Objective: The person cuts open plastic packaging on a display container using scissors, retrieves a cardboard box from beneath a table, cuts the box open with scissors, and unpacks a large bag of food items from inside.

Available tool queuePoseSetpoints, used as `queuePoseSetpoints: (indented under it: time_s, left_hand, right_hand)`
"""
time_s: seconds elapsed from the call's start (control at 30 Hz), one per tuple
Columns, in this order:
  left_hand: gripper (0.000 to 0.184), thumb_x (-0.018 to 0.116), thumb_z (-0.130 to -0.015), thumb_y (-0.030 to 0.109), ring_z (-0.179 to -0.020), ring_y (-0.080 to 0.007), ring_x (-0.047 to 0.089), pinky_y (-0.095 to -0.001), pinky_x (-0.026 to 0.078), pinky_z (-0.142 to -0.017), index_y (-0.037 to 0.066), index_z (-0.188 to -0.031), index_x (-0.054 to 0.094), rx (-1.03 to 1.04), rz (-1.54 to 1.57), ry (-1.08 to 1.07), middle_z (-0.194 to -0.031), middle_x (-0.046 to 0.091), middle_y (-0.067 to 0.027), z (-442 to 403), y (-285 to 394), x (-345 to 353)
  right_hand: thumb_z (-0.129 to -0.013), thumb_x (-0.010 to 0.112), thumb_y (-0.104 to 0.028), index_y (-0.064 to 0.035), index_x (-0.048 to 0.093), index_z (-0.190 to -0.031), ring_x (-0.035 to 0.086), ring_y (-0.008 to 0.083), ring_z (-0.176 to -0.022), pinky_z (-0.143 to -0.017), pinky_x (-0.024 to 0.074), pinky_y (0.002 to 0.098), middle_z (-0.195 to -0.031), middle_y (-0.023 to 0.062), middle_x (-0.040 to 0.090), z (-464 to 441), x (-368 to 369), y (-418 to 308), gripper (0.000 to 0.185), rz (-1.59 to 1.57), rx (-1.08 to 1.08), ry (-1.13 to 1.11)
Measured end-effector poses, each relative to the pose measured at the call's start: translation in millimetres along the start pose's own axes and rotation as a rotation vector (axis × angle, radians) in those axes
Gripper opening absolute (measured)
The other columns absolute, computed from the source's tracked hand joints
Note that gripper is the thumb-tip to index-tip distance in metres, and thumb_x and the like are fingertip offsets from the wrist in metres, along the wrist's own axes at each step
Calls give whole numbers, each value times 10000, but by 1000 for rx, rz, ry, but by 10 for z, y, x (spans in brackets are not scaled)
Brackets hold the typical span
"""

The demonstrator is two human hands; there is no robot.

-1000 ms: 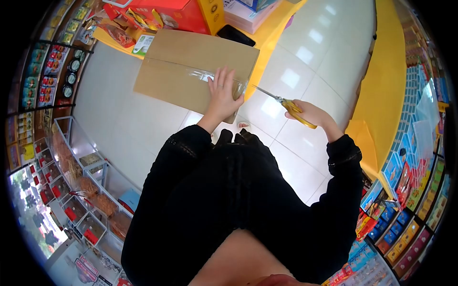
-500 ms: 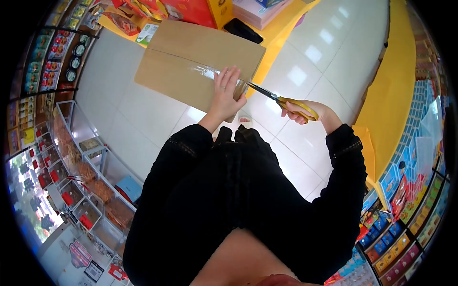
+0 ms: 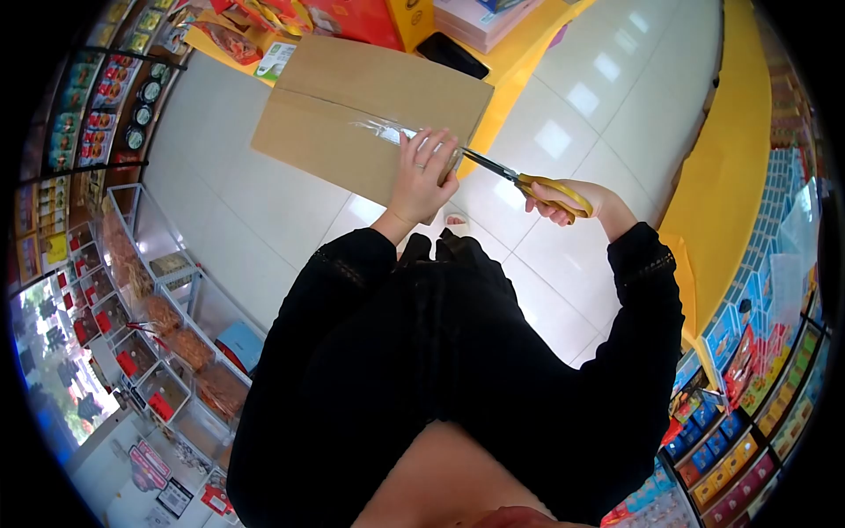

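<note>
A brown cardboard box (image 3: 352, 84) lies with its long seam upward, and clear tape (image 3: 378, 130) runs along the seam towards its right end. My left hand (image 3: 422, 176) holds the box at its near right corner, fingers stretched over the top and thumb by the end face. A ring shows on one finger. In my right hand (image 3: 563, 204) is a pair of scissors (image 3: 550, 195) with yellow handles. Their dark metal blades point left, tips at the box's right end, close to my left fingers. Whether the tips touch the tape, I cannot tell.
The box rests on a yellow table (image 3: 515, 57), with a black phone (image 3: 451, 55), pink stacked packs (image 3: 475, 22) and red packages (image 3: 356, 18) behind it. Clear food bins (image 3: 189, 348) stand at left. A yellow counter (image 3: 726, 176) and stocked shelves line the right.
My left fingers sit slightly further right over the box's end. The scissors and my right hand have shifted a little to the right; the whole view has moved slightly too.
</note>
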State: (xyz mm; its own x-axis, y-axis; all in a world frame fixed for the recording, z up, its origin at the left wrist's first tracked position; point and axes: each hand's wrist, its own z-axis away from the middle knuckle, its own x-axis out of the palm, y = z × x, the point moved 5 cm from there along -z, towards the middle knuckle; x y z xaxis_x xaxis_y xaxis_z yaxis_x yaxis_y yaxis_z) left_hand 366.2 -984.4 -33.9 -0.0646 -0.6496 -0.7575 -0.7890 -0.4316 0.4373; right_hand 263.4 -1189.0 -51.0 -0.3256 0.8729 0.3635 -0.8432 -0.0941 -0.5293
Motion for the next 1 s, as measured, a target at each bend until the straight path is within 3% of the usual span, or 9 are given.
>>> queuePoseSetpoints:
  time_s: [0.3, 0.43, 0.73, 0.8, 0.83, 0.9, 0.97, 1.0]
  left_hand:
    - [559, 594, -617, 98, -1117, -317, 358, -550, 213, -957, 79, -1152, 434, -54, 51, 12, -1195, 408, -99, -5, 10, 0]
    - [576, 595, -620, 102, -1122, -320, 350, -549, 204, -961, 62, -1165, 414, -45, 88, 35, -1198, 402, -109, 2, -9, 15]
    - [667, 606, -613, 143, -1153, -322, 307, -573, 175, -954, 38, -1214, 335, -131, 85, 37, -1213, 376, -143, -11, -27, -5]
    - [665, 606, -615, 184, -1158, -322, 301, -586, 168, -948, 33, -1207, 344, -218, 56, 9, -1223, 367, -140, -30, -54, -19]
    - [665, 606, -615, 184, -1158, -322, 301, -586, 168, -948, 33, -1207, 344, -223, 50, 20, -1223, 367, -140, -33, -59, -34]
    - [591, 567, -647, 214, -1147, -328, 322, -596, 160, -945, 24, -1177, 385, -208, -41, -158, -1200, 395, -151, -45, -62, 41]
    - [545, 546, -667, 213, -1132, -312, 350, -557, 178, -959, 4, -1151, 410, -164, -110, -239, -1169, 423, -160, -71, -22, 70]
    - [503, 525, -687, 212, -1116, -296, 378, -518, 196, -973, -16, -1126, 434, -103, -170, -343, -1137, 451, -169, -80, 11, 112]
  right_hand:
    - [-805, 465, -534, -28, 498, -825, 313, 24, -361, -341, 274, 156, -515, -58, 366, -195, 30, -181, 508, 62, -15, 13]
    - [-786, 517, -515, -21, 512, -761, 313, 36, -331, -340, 272, 167, -471, -45, 368, -202, 0, -257, 494, 138, -41, 81]
    - [-766, 525, -533, -34, 546, -680, 367, 90, -391, -388, 312, 213, -479, -19, 363, 8, 76, -440, 507, 543, 40, 379]
    - [-765, 519, -537, -41, 536, -640, 384, 88, -398, -387, 313, 218, -482, -12, 367, 134, 30, -486, 512, 816, -85, 414]
    - [-761, 531, -531, -38, 531, -655, 373, 81, -393, -382, 310, 213, -485, -13, 363, 301, -46, -491, 504, 813, -81, 402]
    - [-757, 542, -526, -36, 525, -669, 361, 75, -387, -376, 307, 208, -489, -14, 359, 566, -241, -463, 498, 843, -80, 382]
    - [-788, 541, -464, -24, 511, -762, 323, 59, -377, -355, 274, 188, -499, -23, 346, 658, -424, -471, 442, 282, -215, 443]
    - [-788, 541, -464, -24, 511, -762, 323, 59, -377, -355, 274, 188, -499, -23, 346, 566, -408, -528, 442, 308, -221, 428]
